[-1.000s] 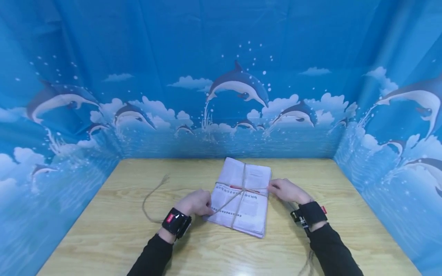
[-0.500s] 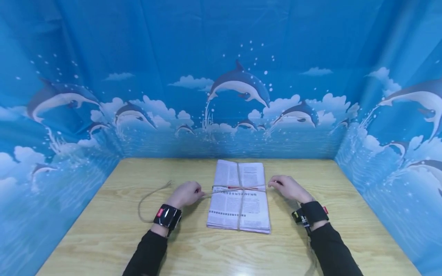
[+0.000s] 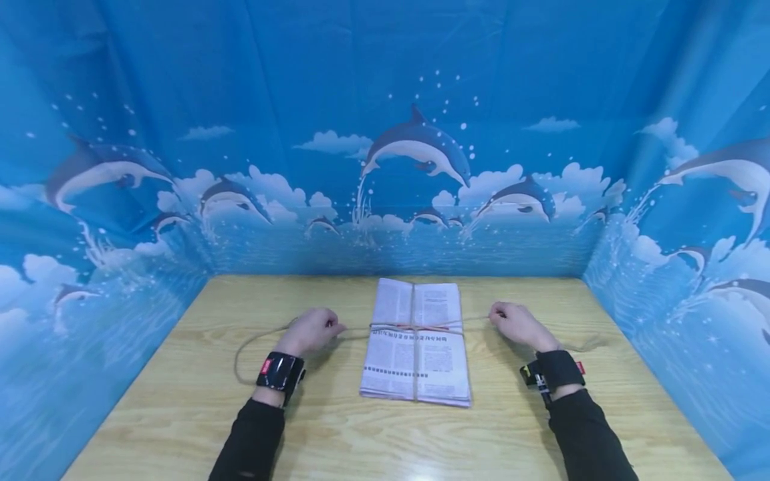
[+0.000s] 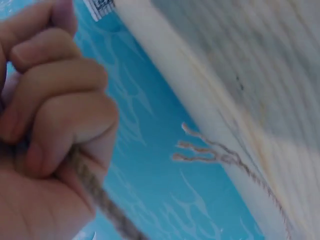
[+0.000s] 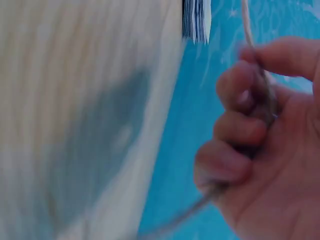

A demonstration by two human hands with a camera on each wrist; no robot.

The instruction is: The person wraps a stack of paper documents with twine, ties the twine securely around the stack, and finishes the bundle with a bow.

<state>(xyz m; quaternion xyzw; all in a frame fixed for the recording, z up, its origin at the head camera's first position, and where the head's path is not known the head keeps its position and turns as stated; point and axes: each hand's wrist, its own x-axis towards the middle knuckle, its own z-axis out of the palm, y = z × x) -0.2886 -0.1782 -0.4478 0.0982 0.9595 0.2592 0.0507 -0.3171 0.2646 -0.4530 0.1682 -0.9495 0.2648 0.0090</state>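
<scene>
A folded stack of newspapers [image 3: 415, 344] lies on the wooden table [image 3: 373, 434], wrapped crosswise with brown twine [image 3: 415, 327]. My left hand [image 3: 313, 329] sits left of the stack and grips one twine end [image 4: 95, 192] in curled fingers [image 4: 60, 107]. My right hand [image 3: 516, 324] sits right of the stack and grips the other twine end [image 5: 260, 80] in a fist. Both strands run taut from the crossing on the stack out to the hands. Loose twine tails trail beyond each hand.
A frayed twine tail [image 4: 200, 150] lies on the table by my left hand, and a loop [image 3: 240, 354] curves toward the left. Blue dolphin-print curtains [image 3: 385, 133] wall in the table on three sides. Black wristbands [image 3: 279, 372] sit on both arms.
The stack turned square and settled flat. Both hands moved outward, away from the stack, pulling the twine ends to the sides and drawing the strands tight.
</scene>
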